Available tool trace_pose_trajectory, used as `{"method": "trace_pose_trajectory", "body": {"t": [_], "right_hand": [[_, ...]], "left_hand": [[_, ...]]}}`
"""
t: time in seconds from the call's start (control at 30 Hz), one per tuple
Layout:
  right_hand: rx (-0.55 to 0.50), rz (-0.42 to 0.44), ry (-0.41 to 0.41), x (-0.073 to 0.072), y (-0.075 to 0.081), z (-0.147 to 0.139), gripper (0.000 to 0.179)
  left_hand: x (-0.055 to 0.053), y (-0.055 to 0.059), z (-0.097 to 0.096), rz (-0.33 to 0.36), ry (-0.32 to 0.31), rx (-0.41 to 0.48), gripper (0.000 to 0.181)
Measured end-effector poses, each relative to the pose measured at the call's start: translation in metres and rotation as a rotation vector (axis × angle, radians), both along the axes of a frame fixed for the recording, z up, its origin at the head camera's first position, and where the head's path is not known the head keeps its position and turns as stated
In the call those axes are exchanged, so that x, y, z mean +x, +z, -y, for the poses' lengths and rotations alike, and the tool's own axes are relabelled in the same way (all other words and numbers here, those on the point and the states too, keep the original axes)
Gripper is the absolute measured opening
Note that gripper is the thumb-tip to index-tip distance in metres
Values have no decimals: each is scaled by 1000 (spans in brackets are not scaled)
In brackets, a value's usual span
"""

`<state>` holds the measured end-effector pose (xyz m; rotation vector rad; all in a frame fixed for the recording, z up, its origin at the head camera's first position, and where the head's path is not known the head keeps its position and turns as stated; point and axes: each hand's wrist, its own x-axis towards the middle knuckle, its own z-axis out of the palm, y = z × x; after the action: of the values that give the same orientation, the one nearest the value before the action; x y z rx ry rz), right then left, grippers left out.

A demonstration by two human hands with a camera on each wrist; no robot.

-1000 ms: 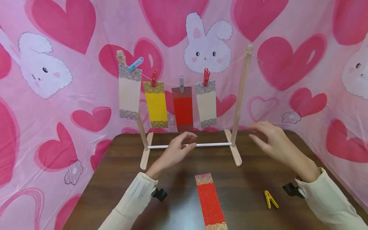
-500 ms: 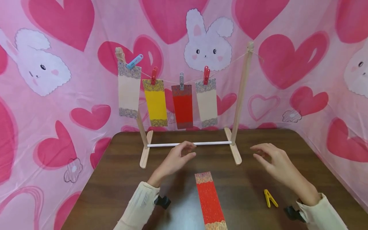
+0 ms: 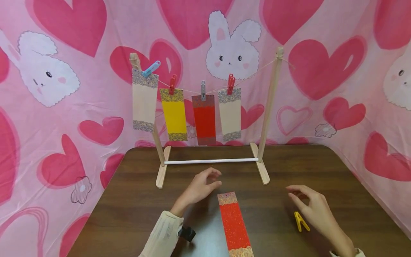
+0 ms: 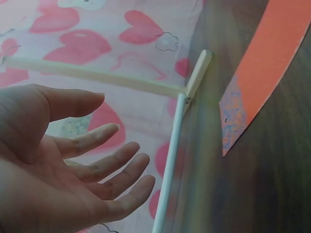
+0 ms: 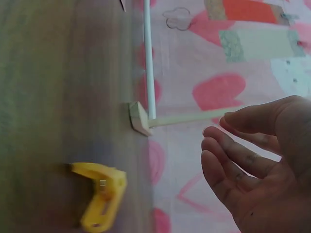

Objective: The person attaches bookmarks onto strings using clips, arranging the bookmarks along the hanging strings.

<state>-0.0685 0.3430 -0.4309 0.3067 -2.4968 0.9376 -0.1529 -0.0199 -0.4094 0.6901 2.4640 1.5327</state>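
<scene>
My left hand [image 3: 200, 185] hovers over the table just beyond the far end of a red card [image 3: 233, 225] with gold patterned ends. Its fingers are loosely bent and hold nothing, as the left wrist view of the hand [image 4: 73, 160] confirms. On the right, my right hand [image 3: 313, 205] is up beside a yellow clothespin [image 3: 301, 221] that lies on the table. The fingers of that hand [image 5: 252, 160] are relaxed, with nothing between them; the clothespin [image 5: 104, 194] shows at lower left in the right wrist view.
Behind the hands stands a wooden rack with a right post [image 3: 270, 107] and a white crossbar [image 3: 212, 161]. From its string hang cream cards [image 3: 145, 101], a yellow card [image 3: 174, 116] and a red card [image 3: 205, 119], held by clothespins. A pink heart-patterned cloth [image 3: 321, 21] covers the wall behind.
Both hands have come down and back toward the body, the right one most, from beside the rack's post to next to the yellow clothespin. The cards and clothespins stay put.
</scene>
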Motion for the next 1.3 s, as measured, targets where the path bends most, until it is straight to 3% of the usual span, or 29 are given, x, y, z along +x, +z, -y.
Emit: {"method": "trace_pose_trajectory", "body": {"t": [0.2, 0.43, 0.67, 0.77, 0.87, 1.0, 1.17, 1.3], "right_hand": [[-41, 90, -73, 11, -14, -5, 17], [1, 186, -96, 18, -31, -18, 15], [78, 278, -124, 20, -46, -28, 20], [124, 294, -141, 21, -46, -25, 31], [156, 370, -163, 25, -43, -23, 45], [173, 472, -173, 27, -38, -23, 50], [193, 478, -176, 26, -38, -24, 42], [190, 443, -190, 25, -39, -25, 36]], "left_hand": [[3, -11, -8, 20, -52, -109, 30], [12, -22, -26, -14, -67, -361, 37], [21, -31, -33, -78, -21, -535, 49], [25, -34, -36, -114, 0, -614, 60], [29, -36, -38, -142, 24, -689, 69], [34, -34, -42, -133, 65, -729, 80], [35, -33, -46, -57, 109, -723, 94], [34, -35, -46, 4, 113, -711, 92]]}}
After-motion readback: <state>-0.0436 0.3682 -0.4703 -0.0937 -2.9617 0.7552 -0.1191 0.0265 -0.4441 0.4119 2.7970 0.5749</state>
